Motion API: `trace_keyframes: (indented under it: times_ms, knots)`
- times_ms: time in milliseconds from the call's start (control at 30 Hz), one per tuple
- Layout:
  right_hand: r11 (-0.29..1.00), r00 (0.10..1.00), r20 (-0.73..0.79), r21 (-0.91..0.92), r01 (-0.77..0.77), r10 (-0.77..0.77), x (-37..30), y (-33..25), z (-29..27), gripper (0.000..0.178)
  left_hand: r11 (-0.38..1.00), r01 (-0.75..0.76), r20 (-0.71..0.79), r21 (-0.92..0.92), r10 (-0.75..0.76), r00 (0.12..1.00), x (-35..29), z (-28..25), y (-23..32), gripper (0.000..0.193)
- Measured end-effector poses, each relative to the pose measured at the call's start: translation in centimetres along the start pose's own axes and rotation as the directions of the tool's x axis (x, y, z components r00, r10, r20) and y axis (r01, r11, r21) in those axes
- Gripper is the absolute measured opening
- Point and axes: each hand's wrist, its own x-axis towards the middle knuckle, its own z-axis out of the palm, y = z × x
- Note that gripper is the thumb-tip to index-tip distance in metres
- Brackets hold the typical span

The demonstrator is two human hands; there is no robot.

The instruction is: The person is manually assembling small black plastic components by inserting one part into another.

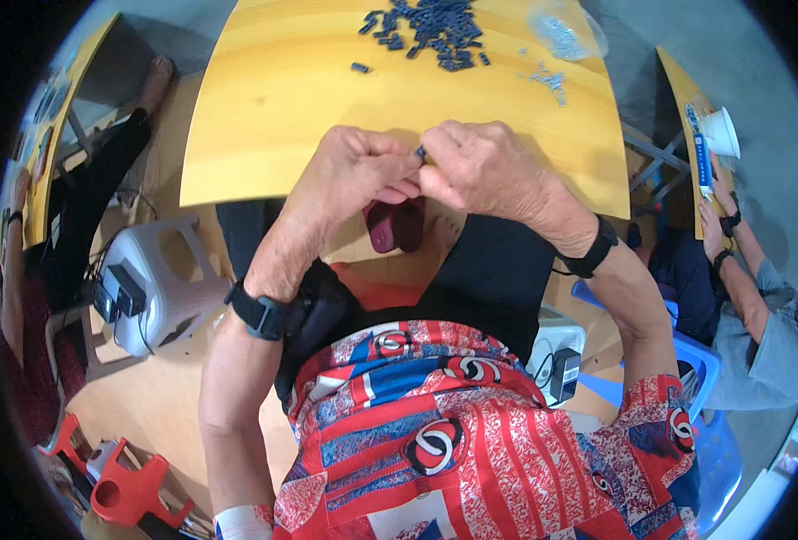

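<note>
Over the near part of the yellow table point(264, 117), my left hand point(354, 171) and my right hand point(475, 166) meet with their fingertips pinched together. Between them shows a small dark blue block-shaped piece point(420, 153), mostly covered by the fingers. Both hands seem to grip it. Farther back lies a heap of similar small dark pieces point(439, 31), with a single dark piece point(359, 67) apart from it on the left. To the right of the heap, small silvery bits point(552, 81) are scattered beside a clear plastic bag or tray point(568, 34) holding more of them.
A grey plastic stool point(160, 270) with a black box stands at the left, a red stool point(133, 486) below it. On the right, a blue chair point(696, 360) and another person point(750, 315) at a table with a white cup point(721, 133). A person's leg point(115, 171) shows at far left.
</note>
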Motion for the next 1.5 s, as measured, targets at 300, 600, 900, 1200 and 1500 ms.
trace_keyframes:
  times_ms: [300, 600, 900, 1200, 1500]
  knots:
    - [0.995, 0.992, 0.074, -0.006, -0.103, 0.103, 0.1, 0.5, -1.0, 0.026, 0.983, -0.043, -0.093, -0.176, 0.027, 0.995, 0.8, 2.3, 0.3, 0.017]
    - [0.999, 0.989, 0.14, -0.038, -0.04, 0.045, -1.1, 0.2, -1.1, 0.03, 0.988, -0.053, -0.009, -0.148, 0.053, 0.999, 1.4, 2.4, -0.3, 0.013]
    - [0.993, 0.987, 0.124, 0.051, -0.111, 0.104, -1.6, -0.5, -0.7, 0.026, 0.997, -0.031, -0.013, -0.073, 0.031, 0.999, 1.0, 2.6, 0.0, 0.012]
    - [0.995, 0.996, 0.006, -0.05, -0.083, 0.084, -2.6, -0.4, -1.0, 0.025, 0.998, -0.048, 0.016, -0.034, 0.049, 0.999, 1.1, 2.3, -0.5, 0.016]
    - [0.982, 0.982, -0.045, 0.054, -0.182, 0.184, -2.3, 0.0, -1.0, 0.025, 0.999, -0.031, 0.003, -0.009, 0.031, 1.0, 1.1, 2.9, 0.0, 0.017]
